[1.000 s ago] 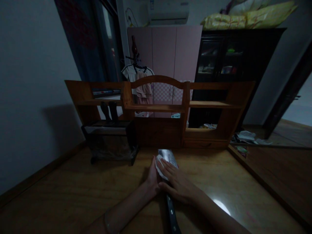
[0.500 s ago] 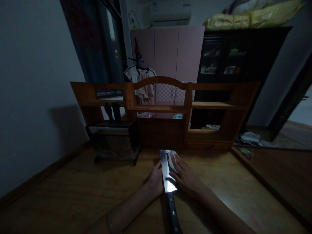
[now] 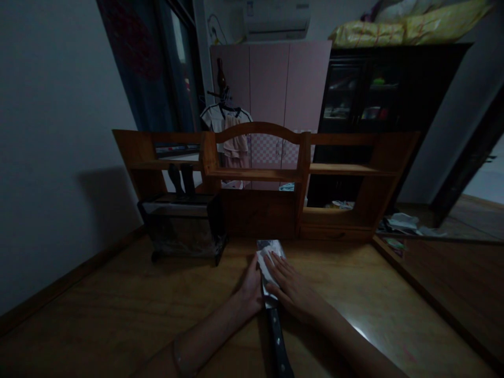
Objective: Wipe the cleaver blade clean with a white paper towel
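Note:
A cleaver lies in front of me, its broad shiny blade (image 3: 271,244) pointing away and its black riveted handle (image 3: 279,341) toward me. My left hand (image 3: 251,287) grips the blade from its left edge, with the fingers partly hidden beneath it. Over the blade's upper face, my right hand (image 3: 289,283) presses a white wipe (image 3: 264,266) flat, fingers together on top of it. Behind and to the left stands a knife block (image 3: 181,226) with two dark knife handles (image 3: 182,181) sticking up.
The wooden tabletop (image 3: 118,310) has a raised rim (image 3: 429,299) on the right. A wooden shelf unit (image 3: 255,210) runs along the back edge. Beyond it are a pink wardrobe (image 3: 268,84), a dark cabinet (image 3: 425,89) and hanging clothes (image 3: 235,136).
My right hand has slid the wipe leftward across the blade, covering more of its face. The left hand keeps its grip, and the cleaver has barely moved.

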Demonstrator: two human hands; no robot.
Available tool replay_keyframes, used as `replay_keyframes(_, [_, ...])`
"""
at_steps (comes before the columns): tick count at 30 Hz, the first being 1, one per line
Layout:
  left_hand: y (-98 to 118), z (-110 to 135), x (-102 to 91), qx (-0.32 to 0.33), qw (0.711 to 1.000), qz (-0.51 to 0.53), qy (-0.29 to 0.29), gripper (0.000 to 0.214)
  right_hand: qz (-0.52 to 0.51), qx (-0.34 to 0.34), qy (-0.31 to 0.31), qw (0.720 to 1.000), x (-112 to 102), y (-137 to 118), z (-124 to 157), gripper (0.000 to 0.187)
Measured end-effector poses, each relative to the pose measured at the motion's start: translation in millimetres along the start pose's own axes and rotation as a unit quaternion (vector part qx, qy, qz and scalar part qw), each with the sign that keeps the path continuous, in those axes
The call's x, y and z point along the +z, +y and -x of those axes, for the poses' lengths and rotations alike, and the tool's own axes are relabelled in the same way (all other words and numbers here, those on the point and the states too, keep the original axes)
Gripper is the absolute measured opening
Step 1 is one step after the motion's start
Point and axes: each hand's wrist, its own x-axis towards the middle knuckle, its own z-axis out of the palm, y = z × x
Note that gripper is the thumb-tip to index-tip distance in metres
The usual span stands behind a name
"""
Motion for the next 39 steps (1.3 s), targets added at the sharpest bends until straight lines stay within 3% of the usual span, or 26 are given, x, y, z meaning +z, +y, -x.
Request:
replay_keyframes(9, [1, 0, -0.5, -0.012, 0.999, -0.015, 0.034, 0.044, -0.001, 0.01, -0.001, 1.0, 0, -1, 0, 0.061])
replay_keyframes(15, [-2, -5, -2.3, 0.02, 0.997, -0.011, 0.069, 0.035, 0.001, 0.008, 0.0, 1.0, 1, 1, 0, 0.061])
replay_keyframes(26, [2, 5, -2.9, -0.025, 0.999, -0.002, 0.044, 0.066, -0.009, 0.011, -0.004, 1.0, -1, -1, 0, 0.06])
replay_keyframes(32, [1, 1, -3.3, -0.017, 0.999, -0.015, 0.035, 0.052, -0.014, 0.015, -0.005, 1.0, 1, -1, 0, 0.061])
replay_keyframes(39, [-2, -2, -1.3, 0.017, 0.997, -0.012, 0.07, 0.036, 0.001, 0.01, -0.005, 1.0, 1, 0, 0, 0.059])
